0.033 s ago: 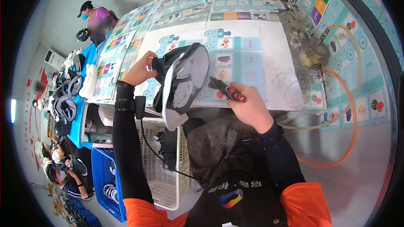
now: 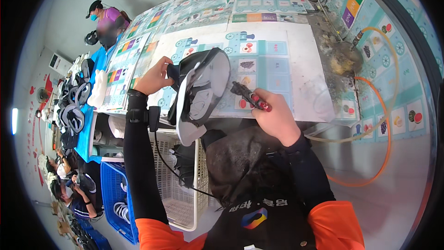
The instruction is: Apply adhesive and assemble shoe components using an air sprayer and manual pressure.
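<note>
My left hand [image 2: 155, 76] is closed on the dark edge of a shoe upper [image 2: 209, 83], black outside with pale grey-white inner faces. The upper hangs open and tilted above the near edge of the worktable, a white flap pointing down. To its right, my right hand [image 2: 274, 116] is closed round a small hand tool [image 2: 252, 97] with a red body and a rough black head. The black head points up and left toward the upper, with a small gap between them. What kind of tool it is, I cannot make out.
Printed sheets cover the worktable [image 2: 305, 83]. An orange hose [image 2: 387, 134] and a pale hose [image 2: 396, 60] loop at the right. A white basket [image 2: 200, 176] and a blue basket [image 2: 107, 190] stand below. Several uppers lie on a blue surface at left; other people [image 2: 108, 23] work beyond.
The tool's black head has turned a little and shows more clearly, and my right hand has shifted slightly right. The upper has tipped very slightly, still in my left hand.
</note>
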A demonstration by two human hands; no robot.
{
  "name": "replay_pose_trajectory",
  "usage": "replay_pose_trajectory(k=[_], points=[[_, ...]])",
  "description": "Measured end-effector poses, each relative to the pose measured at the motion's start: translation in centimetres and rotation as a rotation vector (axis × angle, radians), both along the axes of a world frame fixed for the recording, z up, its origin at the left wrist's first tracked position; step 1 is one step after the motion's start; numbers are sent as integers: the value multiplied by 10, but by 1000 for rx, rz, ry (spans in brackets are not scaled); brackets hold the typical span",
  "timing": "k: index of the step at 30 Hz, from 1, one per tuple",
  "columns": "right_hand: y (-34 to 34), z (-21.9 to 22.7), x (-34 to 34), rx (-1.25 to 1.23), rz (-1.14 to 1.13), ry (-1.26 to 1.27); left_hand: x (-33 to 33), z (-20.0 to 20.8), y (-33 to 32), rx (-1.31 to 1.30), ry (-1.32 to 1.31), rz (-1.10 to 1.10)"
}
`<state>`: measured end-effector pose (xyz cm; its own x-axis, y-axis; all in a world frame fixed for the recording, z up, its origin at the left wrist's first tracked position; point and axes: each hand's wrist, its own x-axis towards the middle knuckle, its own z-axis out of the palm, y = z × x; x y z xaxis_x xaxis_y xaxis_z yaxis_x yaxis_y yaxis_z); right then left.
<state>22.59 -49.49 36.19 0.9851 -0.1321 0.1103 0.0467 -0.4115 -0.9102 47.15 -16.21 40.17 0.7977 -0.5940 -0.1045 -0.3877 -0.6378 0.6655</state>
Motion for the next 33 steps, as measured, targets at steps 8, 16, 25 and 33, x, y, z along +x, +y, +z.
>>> replay_pose_trajectory(k=[8, 16, 25, 33], points=[[20, -13, -2, 76, 138, -42, -35, -3, 3, -123, 128, 67], [26, -17, -8, 265, 305, 125, -32, -23, 20, -301, 212, 89], [25, -22, -15, 386, 378, 222, -36, -20, 16, -267, 209, 115], [14, -12, -16, 107, 91, 82, -35, -25, 20, -292, 187, 79]])
